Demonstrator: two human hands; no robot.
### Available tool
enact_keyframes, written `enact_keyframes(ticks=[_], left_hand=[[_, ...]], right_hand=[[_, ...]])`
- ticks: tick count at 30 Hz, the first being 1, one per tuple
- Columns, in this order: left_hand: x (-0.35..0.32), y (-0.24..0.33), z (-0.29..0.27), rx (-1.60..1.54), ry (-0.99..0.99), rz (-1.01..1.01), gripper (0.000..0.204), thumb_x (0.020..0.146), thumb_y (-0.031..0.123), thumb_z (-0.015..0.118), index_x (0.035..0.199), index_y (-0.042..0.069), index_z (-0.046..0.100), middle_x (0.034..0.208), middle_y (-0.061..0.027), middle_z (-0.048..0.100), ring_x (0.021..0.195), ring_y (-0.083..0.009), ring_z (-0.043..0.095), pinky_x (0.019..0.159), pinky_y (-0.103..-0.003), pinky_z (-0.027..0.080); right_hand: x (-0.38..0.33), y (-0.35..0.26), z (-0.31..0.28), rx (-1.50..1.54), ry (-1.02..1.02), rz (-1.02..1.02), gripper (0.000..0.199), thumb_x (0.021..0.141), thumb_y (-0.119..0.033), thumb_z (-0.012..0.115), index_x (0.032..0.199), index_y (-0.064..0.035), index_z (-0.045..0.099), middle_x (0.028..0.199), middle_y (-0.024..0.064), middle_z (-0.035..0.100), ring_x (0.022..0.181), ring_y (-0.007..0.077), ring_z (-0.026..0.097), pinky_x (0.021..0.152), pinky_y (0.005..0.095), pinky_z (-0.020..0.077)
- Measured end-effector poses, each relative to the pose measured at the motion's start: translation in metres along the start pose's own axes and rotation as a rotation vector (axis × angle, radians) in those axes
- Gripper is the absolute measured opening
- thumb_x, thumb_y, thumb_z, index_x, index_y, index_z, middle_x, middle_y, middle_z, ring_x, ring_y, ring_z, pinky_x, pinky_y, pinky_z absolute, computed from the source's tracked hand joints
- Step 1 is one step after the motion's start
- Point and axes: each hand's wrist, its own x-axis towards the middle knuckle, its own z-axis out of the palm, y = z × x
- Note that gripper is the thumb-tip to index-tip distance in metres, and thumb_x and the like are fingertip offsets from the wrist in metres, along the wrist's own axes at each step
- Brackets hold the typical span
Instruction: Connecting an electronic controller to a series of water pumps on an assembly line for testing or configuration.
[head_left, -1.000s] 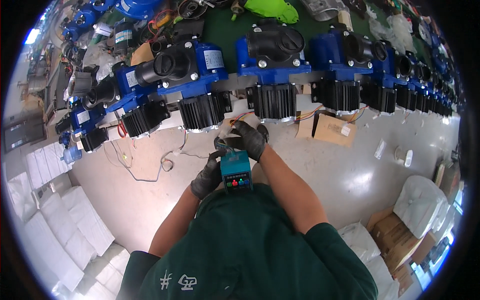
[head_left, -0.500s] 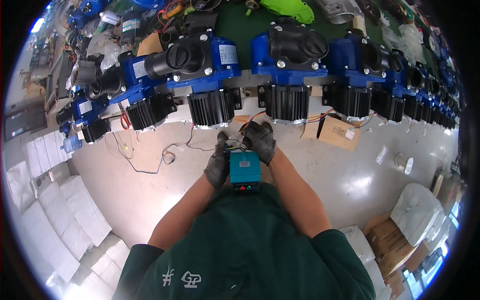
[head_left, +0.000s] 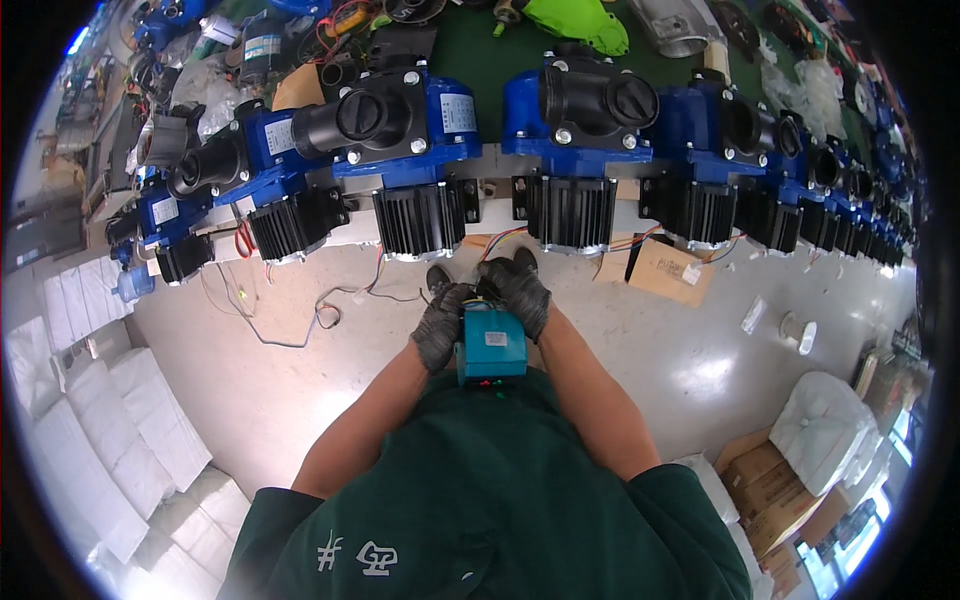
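Between the two gloved hands, and toward the wearer's body from their fingertips, lies the teal box (head_left: 493, 345), its near end close against the green shirt (head_left: 480, 480). The left hand (head_left: 440, 328) is the nearer of the two, set along the box's left side with its fingers bent toward the far end; the right hand (head_left: 518, 292) lies beyond the far right corner, its fingers curled and drawn together where the coloured wires (head_left: 497, 241) reach it. From the right hand these wires lead away and slightly rightward toward the finned black motor (head_left: 571, 213) of a blue pump at the edge of the table. The box's long axis is hard to judge from above, since the visible faces are foreshortened; it appears to run roughly from the gap between the hands toward the body. Hidden are the box's underside and most of its near panel, of which little more than red and green lights shows. Gloves and short dark leads (head_left: 484, 292) merge at the fingertips, so that neither the left hand's grip on the box nor what the right hand pinches, if anything, can be told.
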Motion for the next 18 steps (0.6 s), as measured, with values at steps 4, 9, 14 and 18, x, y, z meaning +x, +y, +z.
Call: enact_keyframes(ticks=[4, 9, 14, 18], left_hand=[[0.021, -0.024, -0.023, 0.144, -0.007, 0.075, 0.033, 0.098, 0.029, 0.055, 0.122, 0.008, 0.061, 0.108, -0.0092, 0.066, 0.095, -0.0199, 0.064, 0.088, -0.036, 0.055], [0.019, -0.021, -0.011, 0.186, 0.012, 0.047, 0.034, 0.100, 0.034, 0.052, 0.123, 0.010, 0.061, 0.109, -0.0089, 0.066, 0.097, -0.0190, 0.063, 0.086, -0.035, 0.054], [0.034, -0.042, -0.033, 0.412, -0.067, 0.317, 0.035, 0.099, 0.038, 0.053, 0.122, 0.013, 0.062, 0.111, -0.0082, 0.065, 0.096, -0.0183, 0.063, 0.085, -0.034, 0.054], [0.026, -0.033, -0.019, 0.327, -0.076, 0.255, 0.035, 0.099, 0.039, 0.054, 0.121, 0.013, 0.062, 0.109, -0.0084, 0.066, 0.094, -0.0178, 0.063, 0.085, -0.034, 0.053]], right_hand=[[0.004, -0.004, -0.003, 0.056, 0.023, 0.149, 0.046, 0.097, -0.042, 0.059, 0.112, 0.0007, 0.068, 0.101, 0.0122, 0.070, 0.090, 0.0175, 0.063, 0.082, 0.0308, 0.0505], [-0.003, -0.019, -0.010, -0.044, -0.067, 0.240, 0.051, 0.095, -0.044, 0.063, 0.115, 0.0030, 0.067, 0.103, 0.0143, 0.071, 0.091, 0.0178, 0.063, 0.083, 0.0296, 0.0502], [-0.007, -0.020, -0.010, -0.067, -0.015, 0.195, 0.053, 0.094, -0.043, 0.063, 0.119, 0.0046, 0.066, 0.106, 0.0155, 0.071, 0.092, 0.0179, 0.064, 0.083, 0.0302, 0.0505], [-0.009, -0.015, -0.015, -0.108, -0.068, 0.054, 0.050, 0.095, -0.040, 0.062, 0.117, 0.0038, 0.067, 0.105, 0.0152, 0.072, 0.090, 0.0184, 0.064, 0.084, 0.0316, 0.0504]])
